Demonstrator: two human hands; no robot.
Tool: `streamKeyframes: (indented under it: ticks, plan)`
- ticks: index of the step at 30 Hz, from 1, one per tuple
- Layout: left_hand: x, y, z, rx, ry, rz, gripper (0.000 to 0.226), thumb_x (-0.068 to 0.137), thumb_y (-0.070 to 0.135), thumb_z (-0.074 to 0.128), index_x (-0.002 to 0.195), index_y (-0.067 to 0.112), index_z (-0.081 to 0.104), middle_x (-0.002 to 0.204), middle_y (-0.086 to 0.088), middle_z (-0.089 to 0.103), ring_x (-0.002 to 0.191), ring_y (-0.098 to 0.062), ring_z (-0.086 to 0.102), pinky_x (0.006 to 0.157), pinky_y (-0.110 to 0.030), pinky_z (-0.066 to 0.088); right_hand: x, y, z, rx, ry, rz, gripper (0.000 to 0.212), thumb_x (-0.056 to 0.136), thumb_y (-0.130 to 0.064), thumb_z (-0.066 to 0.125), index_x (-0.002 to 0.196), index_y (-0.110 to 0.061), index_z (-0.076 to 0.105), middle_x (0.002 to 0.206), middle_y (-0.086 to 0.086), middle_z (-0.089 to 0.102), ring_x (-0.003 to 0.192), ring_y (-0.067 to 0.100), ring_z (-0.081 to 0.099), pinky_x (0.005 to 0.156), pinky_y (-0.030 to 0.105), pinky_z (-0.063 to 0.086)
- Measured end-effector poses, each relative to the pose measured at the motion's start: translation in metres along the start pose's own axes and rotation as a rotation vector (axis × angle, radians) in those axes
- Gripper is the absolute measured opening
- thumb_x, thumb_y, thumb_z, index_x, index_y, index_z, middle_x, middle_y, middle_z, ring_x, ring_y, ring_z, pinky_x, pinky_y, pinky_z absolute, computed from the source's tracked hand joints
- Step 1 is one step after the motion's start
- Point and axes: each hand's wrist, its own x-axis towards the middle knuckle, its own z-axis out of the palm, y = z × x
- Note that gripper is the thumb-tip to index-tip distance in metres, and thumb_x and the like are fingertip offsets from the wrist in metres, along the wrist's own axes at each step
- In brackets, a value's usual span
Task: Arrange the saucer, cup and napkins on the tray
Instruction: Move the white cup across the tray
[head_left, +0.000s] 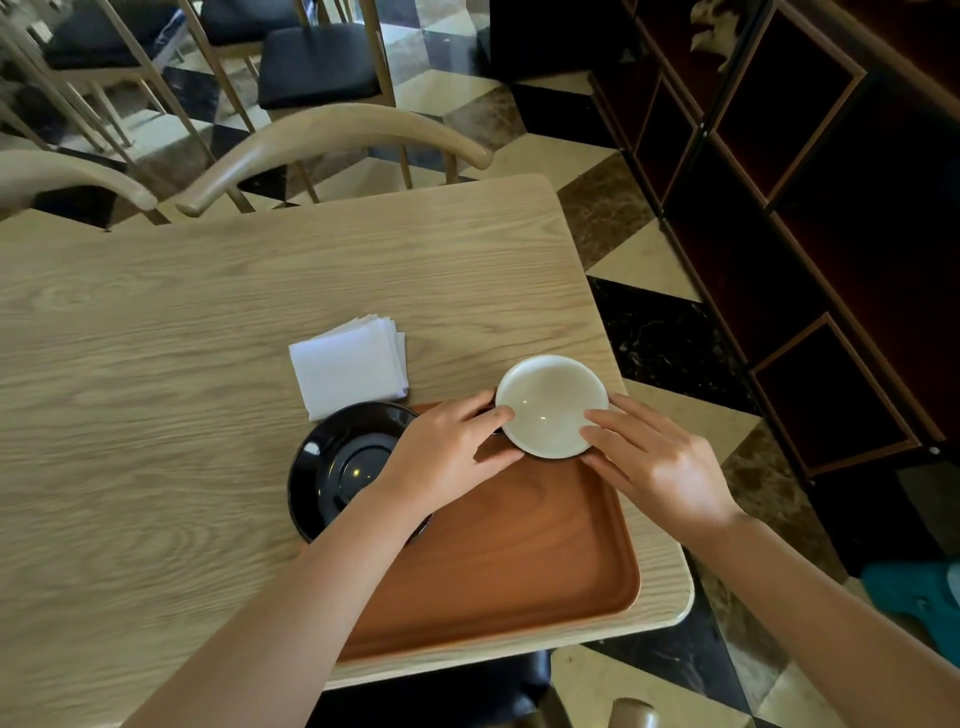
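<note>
A white cup (550, 402) with a pale inside sits over the far right corner of the brown tray (519, 561); both hands hold it. My left hand (447, 457) grips its left side and my right hand (649, 457) its right side. A black saucer (340, 462) lies at the tray's left edge, partly under my left forearm. Whether the cup rests on the tray or is lifted I cannot tell. A stack of white napkins (349, 366) lies on the wooden table (156, 389) just beyond the saucer.
Two curved wooden chair backs (332, 140) stand against the table's far edge. The table's right edge and rounded corner are close to the tray. A dark shelf unit (805, 208) stands on the tiled floor to the right.
</note>
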Motion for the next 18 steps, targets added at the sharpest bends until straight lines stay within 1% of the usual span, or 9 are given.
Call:
streamKeyframes:
  ticks: [2,3,5,7,9,12,14,16,18]
  plan:
    - [-0.002,0.001,0.001,0.032,0.008,0.012,0.036,0.080,0.041,0.058,0.097,0.010,0.067,0.098,-0.003,0.069,0.062,-0.019,0.060,0.052,-0.027,0.052,0.000,0.002,-0.001,-0.001,-0.025,-0.011,0.017,0.084,-0.022,0.060,0.088,-0.012,0.072,0.097,0.004,0.074,0.099,0.027,0.068,0.062,0.031,0.059]
    - [-0.003,0.002,0.001,0.044,0.008,0.015,0.037,0.080,0.041,0.057,0.099,0.010,0.066,0.101,-0.005,0.069,0.065,-0.019,0.061,0.053,-0.028,0.052,0.000,0.002,-0.002,0.003,-0.046,-0.011,0.018,0.084,-0.024,0.060,0.089,-0.012,0.072,0.099,0.004,0.074,0.100,0.027,0.067,0.065,0.032,0.058]
    - [-0.006,0.003,0.000,0.075,-0.012,0.028,0.041,0.082,0.041,0.054,0.107,0.010,0.063,0.108,-0.008,0.067,0.076,-0.022,0.065,0.060,-0.030,0.054,0.000,0.003,-0.004,0.007,-0.100,-0.007,0.022,0.083,-0.027,0.060,0.094,-0.012,0.071,0.103,0.005,0.073,0.103,0.028,0.066,0.073,0.035,0.056]
    - [-0.010,0.002,-0.003,0.131,-0.046,0.033,0.046,0.086,0.041,0.049,0.120,0.011,0.056,0.115,-0.012,0.065,0.088,-0.025,0.065,0.069,-0.033,0.054,-0.001,0.002,-0.009,0.014,-0.155,-0.008,0.027,0.081,-0.029,0.062,0.100,-0.012,0.069,0.106,0.006,0.071,0.105,0.029,0.065,0.082,0.040,0.054]
    - [-0.014,0.000,-0.011,0.183,-0.049,0.022,0.047,0.088,0.039,0.045,0.125,0.011,0.052,0.115,-0.013,0.064,0.094,-0.026,0.065,0.074,-0.034,0.054,0.003,-0.002,-0.017,0.015,-0.162,-0.011,0.029,0.081,-0.031,0.064,0.102,-0.011,0.068,0.107,0.008,0.071,0.104,0.028,0.065,0.087,0.044,0.052]
    - [-0.018,-0.007,-0.028,0.255,-0.015,0.020,0.043,0.090,0.038,0.045,0.118,0.008,0.059,0.110,-0.011,0.067,0.096,-0.025,0.065,0.080,-0.035,0.053,0.027,-0.014,-0.027,0.008,-0.099,-0.027,0.026,0.083,-0.031,0.064,0.097,-0.010,0.070,0.103,0.007,0.072,0.097,0.026,0.067,0.087,0.043,0.051]
    - [-0.019,-0.016,-0.042,0.307,0.012,-0.003,0.042,0.090,0.038,0.045,0.111,0.006,0.062,0.107,-0.010,0.068,0.096,-0.025,0.065,0.083,-0.036,0.052,0.055,-0.027,-0.023,0.019,-0.059,-0.043,0.025,0.083,-0.029,0.062,0.096,-0.010,0.071,0.101,0.007,0.072,0.093,0.026,0.067,0.083,0.040,0.052]
    - [-0.021,-0.032,-0.057,0.357,0.042,-0.067,0.041,0.089,0.037,0.045,0.108,0.006,0.064,0.105,-0.010,0.069,0.094,-0.026,0.065,0.082,-0.037,0.051,0.087,-0.043,-0.009,0.027,-0.075,-0.037,0.027,0.083,-0.029,0.059,0.099,-0.010,0.069,0.103,0.008,0.071,0.095,0.027,0.066,0.080,0.038,0.052]
    - [-0.026,-0.055,-0.068,0.405,0.025,-0.179,0.044,0.088,0.037,0.042,0.109,0.006,0.064,0.105,-0.013,0.069,0.093,-0.029,0.065,0.081,-0.040,0.051,0.120,-0.060,0.009,0.020,-0.145,-0.014,0.032,0.081,-0.030,0.059,0.104,-0.011,0.067,0.109,0.011,0.070,0.098,0.030,0.065,0.080,0.039,0.053]
